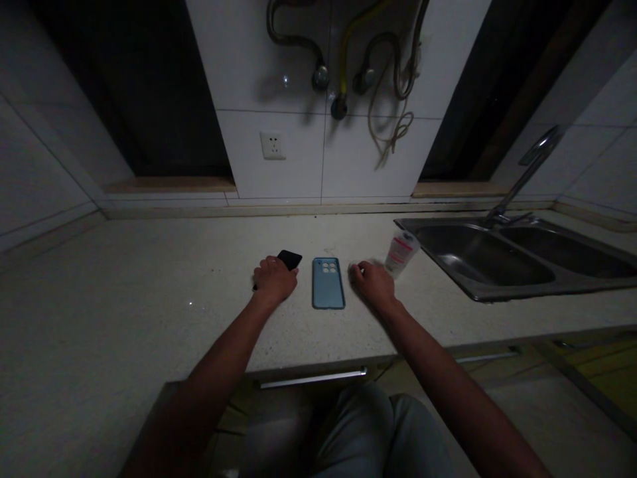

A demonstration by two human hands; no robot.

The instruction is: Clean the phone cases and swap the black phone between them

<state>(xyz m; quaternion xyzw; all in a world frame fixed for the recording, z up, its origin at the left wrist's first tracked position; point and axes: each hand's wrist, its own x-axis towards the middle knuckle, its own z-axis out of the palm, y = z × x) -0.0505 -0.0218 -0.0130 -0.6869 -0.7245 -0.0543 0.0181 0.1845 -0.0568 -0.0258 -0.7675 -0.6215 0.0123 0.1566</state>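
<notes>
A blue phone case [327,289] with camera cutouts at its far end lies on the pale counter between my hands. My left hand [275,279] is closed over a flat black phone [289,259], whose far end juts out past the fingers; the hand covers most of it. To the right of the case, my right hand [373,282] rests on the counter with its fingers curled. Whether something small is inside those fingers is hidden. Just beyond that hand a clear plastic cup [402,251] with pink print leans at a tilt, close to the sink's edge.
A steel double sink [478,292] with a tall faucet [527,169] is set into the counter [164,285] on the right. A wall socket [273,145] and hanging hoses [343,60] are on the tiled wall. A drawer handle [313,379] runs below the front edge.
</notes>
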